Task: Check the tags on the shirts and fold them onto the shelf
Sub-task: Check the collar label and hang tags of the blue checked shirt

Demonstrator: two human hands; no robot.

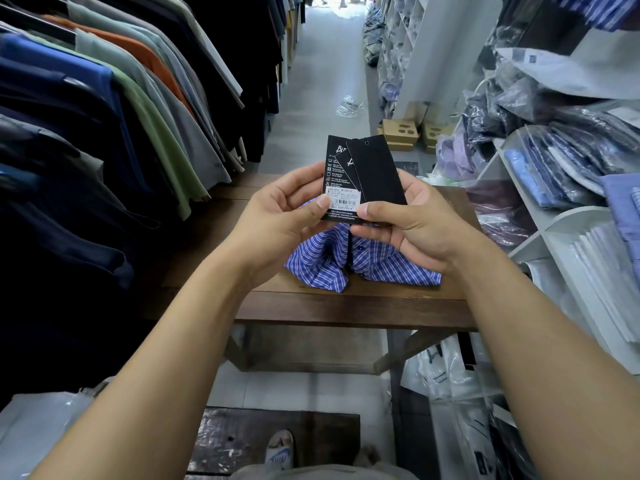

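White compartment shelving [519,188] stands at the right, packed with bagged shirts; a dark wooden table [346,303] sits centre; on it lies one blue-and-white checked cotton shirt [381,265], crumpled, unfolded; judged soft, light and limp, best taken at the shoulders or collar for folding; above it, three black card hang tags [360,174], fanned, stiff, judged easily creased; left hand [277,216] pinching the tags' lower left edge, thumb on the price label; right hand [408,223] pinching their lower right corner; two hands engaged.
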